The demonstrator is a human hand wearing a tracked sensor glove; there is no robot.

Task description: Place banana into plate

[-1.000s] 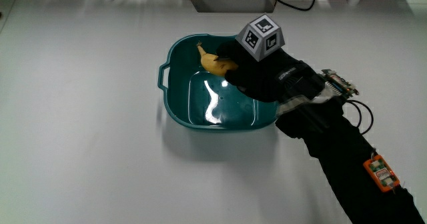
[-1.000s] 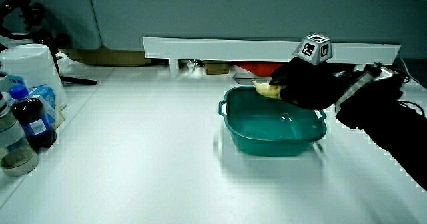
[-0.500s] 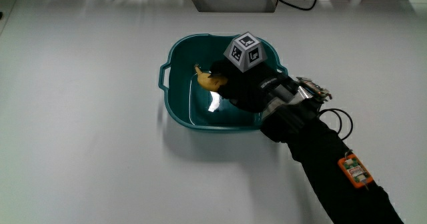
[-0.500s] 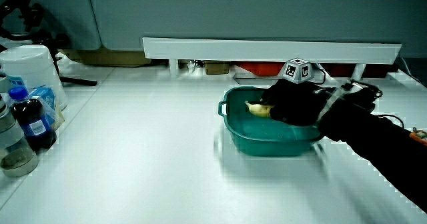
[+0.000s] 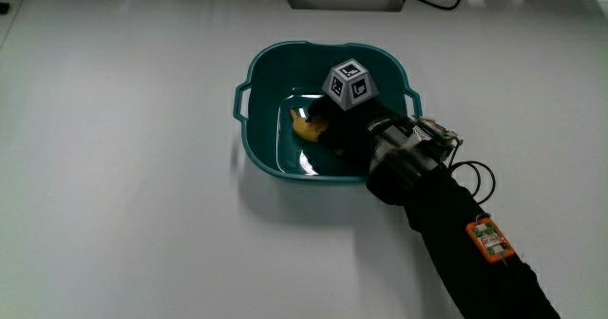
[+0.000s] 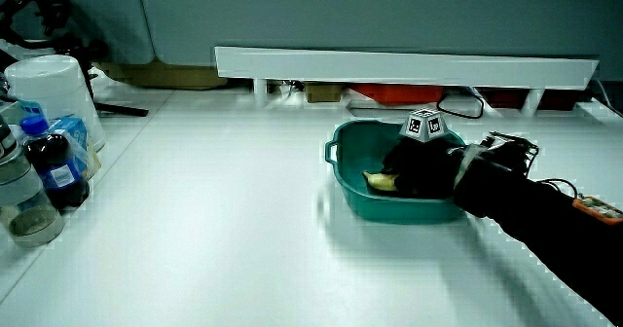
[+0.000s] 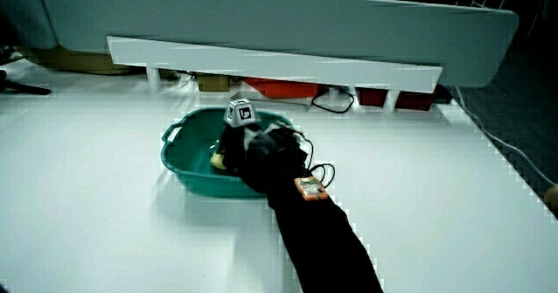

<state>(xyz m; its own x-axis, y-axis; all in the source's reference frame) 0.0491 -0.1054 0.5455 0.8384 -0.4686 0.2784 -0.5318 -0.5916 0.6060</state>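
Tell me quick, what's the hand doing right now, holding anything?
Hand: down inside the teal basin, shut on the banana, not yet let go.

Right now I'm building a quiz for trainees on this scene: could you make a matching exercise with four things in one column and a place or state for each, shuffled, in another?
Things:
1. yellow banana
2. teal plastic basin with handles
3. black-gloved hand
4. small patterned cube

Places or states:
A. stands on the white table
B. sits on the back of the glove
C. reaches down into the basin, closed on the fruit
D. lies low inside the basin, in the hand's grasp

Pairs: 1-D, 2-A, 3-C, 4-B
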